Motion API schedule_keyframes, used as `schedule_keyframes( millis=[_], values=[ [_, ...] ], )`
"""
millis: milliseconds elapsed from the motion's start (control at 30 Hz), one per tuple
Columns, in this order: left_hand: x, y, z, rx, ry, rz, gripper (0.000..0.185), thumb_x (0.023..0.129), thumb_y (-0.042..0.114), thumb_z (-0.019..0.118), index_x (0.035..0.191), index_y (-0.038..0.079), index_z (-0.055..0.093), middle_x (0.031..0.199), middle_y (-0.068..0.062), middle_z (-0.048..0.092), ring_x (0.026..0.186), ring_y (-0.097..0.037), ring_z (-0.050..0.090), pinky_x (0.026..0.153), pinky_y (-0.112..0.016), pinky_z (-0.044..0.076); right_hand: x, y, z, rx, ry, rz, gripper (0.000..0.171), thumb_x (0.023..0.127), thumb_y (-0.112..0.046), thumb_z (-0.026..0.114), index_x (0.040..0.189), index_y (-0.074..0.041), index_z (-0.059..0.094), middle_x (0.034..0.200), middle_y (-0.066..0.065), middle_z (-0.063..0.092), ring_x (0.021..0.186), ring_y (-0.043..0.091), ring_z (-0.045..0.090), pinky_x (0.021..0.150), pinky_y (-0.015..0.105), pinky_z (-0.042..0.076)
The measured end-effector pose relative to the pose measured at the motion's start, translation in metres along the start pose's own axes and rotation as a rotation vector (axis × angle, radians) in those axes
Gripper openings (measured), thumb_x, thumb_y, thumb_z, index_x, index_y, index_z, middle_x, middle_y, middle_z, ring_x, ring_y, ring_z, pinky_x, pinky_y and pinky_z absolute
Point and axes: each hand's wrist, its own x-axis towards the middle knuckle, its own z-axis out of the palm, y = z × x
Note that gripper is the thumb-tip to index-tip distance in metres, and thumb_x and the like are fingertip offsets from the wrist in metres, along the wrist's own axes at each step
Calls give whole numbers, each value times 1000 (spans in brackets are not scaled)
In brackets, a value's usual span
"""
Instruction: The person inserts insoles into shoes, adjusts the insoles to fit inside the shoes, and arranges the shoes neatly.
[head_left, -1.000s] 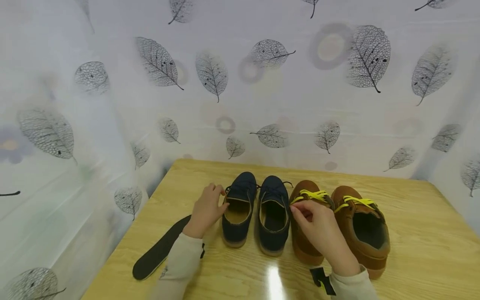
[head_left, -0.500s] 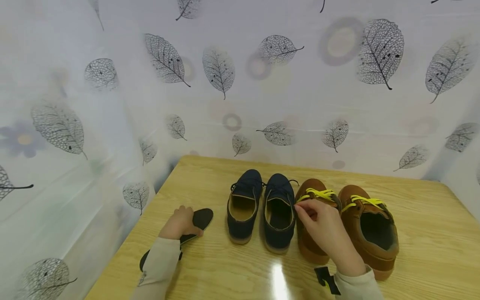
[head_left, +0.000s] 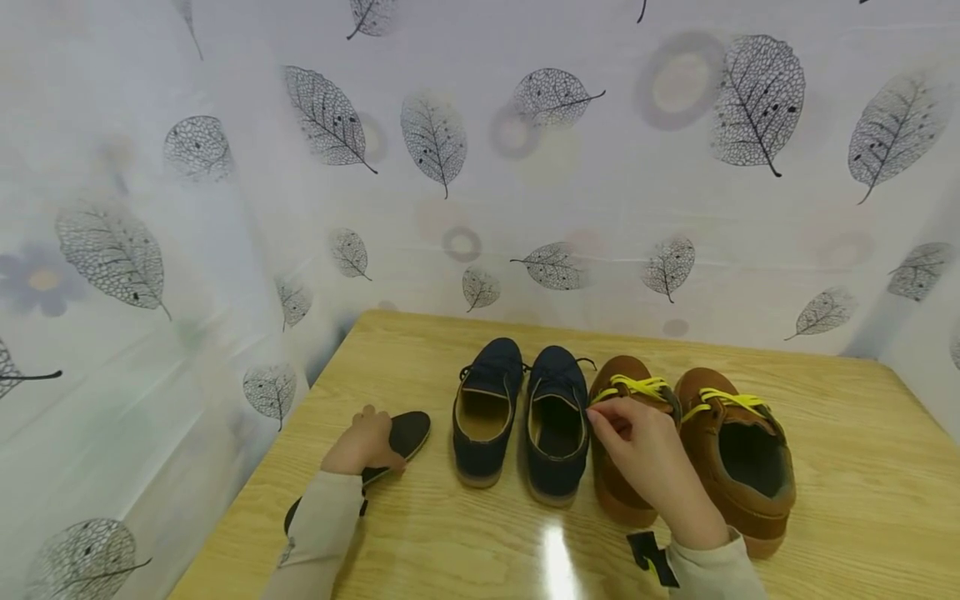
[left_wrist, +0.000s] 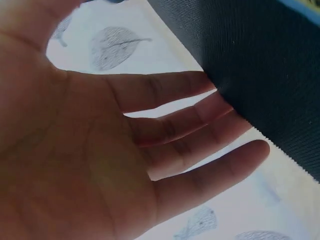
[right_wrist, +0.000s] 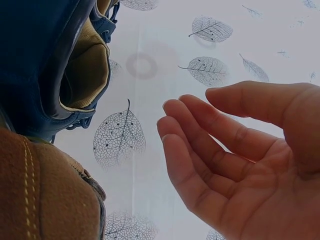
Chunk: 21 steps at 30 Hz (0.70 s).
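Note:
At the left of the table, a black insole (head_left: 409, 434) lies aslant under my left hand (head_left: 362, 442). This hand holds the insole across its middle, thumb at one long edge and fingers at the other. Close up in the left wrist view, the fingertips (left_wrist: 257, 150) meet the edge of its dark ribbed face; the thumb's tip is out of sight. My right hand (head_left: 641, 446) hovers over the left brown shoe (head_left: 617, 479), loosely curled and holding nothing. Two navy shoes, one left (head_left: 482, 457) and one right (head_left: 553, 473), stand between the hands, toes pointing away.
Another brown shoe (head_left: 750, 492) with yellow laces stands to the right of my right hand. The wooden table (head_left: 862, 467) ends at the back against a pale leaf-print curtain (head_left: 465, 167), which also runs along the left side.
My left hand has moved left from beside the navy shoes down onto the insole and taken hold of it. The insole has shifted slightly. My right hand has stayed in place.

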Motion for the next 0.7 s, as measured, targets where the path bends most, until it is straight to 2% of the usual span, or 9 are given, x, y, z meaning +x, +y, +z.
schedule_keyframes(
  millis=[167,333,433,533,600,700],
  values=[
    [-9,5,-16,-13,34,75,64,72,20,84,112,-16,51,107,-28,45,99,-43,48,85,-53,46,0,0,0,5,-4,0,9,90,-8,67,95,-3,72,83,2,69,70,13,62,62,26,51],
    [-25,17,-39,-80,47,199,76,74,25,81,128,-16,45,112,-25,46,98,-36,52,86,-50,46,0,0,0,6,-10,12,9,90,-8,67,96,-3,72,85,3,70,72,14,63,64,27,52],
    [-31,25,-49,-147,52,309,78,75,29,80,132,-12,45,112,-20,47,95,-29,53,85,-45,46,-1,-1,1,13,-16,9,9,90,-8,67,97,-4,72,85,2,70,72,13,63,65,28,52],
    [-33,35,-55,-222,52,459,74,78,32,78,133,-7,46,114,-15,48,101,-26,53,87,-44,46,-2,-4,4,39,-53,-12,10,91,-9,66,98,-5,71,87,0,69,73,11,62,65,27,52],
    [-34,43,-57,-282,50,557,72,80,31,77,134,-4,45,116,-12,48,105,-26,52,89,-44,46,-3,-6,8,66,-109,-36,12,91,-11,66,101,-5,70,88,-1,67,74,10,61,66,26,51],
    [-33,59,-57,-401,61,679,68,82,26,76,136,-2,44,120,-11,48,109,-26,52,91,-45,47,-5,-12,17,142,-242,-87,24,92,-19,66,109,-3,67,96,2,65,82,14,63,71,28,53]
  ],
)
